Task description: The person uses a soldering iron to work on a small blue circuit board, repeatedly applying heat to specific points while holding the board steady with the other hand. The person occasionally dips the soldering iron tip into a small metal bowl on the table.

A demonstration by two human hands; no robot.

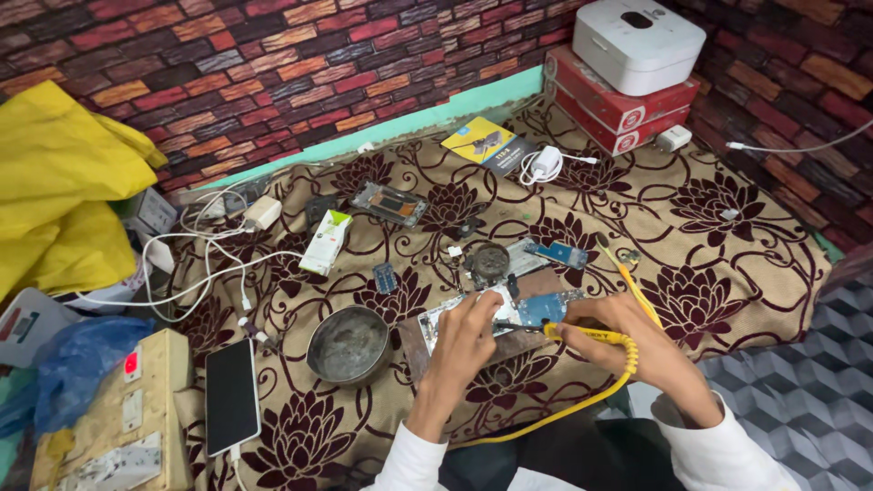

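R hand [627, 341] closed round a yellow-handled soldering iron [591, 334], tip aimed at the blue circuit board [543, 309]; the board lies on an opened phone chassis [473, 314] atop a small wooden block [509, 344], near centre of the flower-patterned cloth [727, 245] covering the floor. L hand [464, 341] curled, fingertips pressing the chassis just beside the board — whether it pinches anything small, cannot tell. Risks, as judged: L fingers sit v. close to the iron tip, so a slip of either hand could burn them. The iron's yellow cord [582, 400] loops round under the R wrist; a snag there could jerk the tip across the board & bridge or lift parts. Work surface is fabric — a dropped iron or solder blob could scorch it. Block is small, chassis overhangs, may rock under pressure. Metal bowl [348, 344] and white phone [231, 396] lie to the left, clear of the tip; loose small boards [386, 277] nearby could get knocked.
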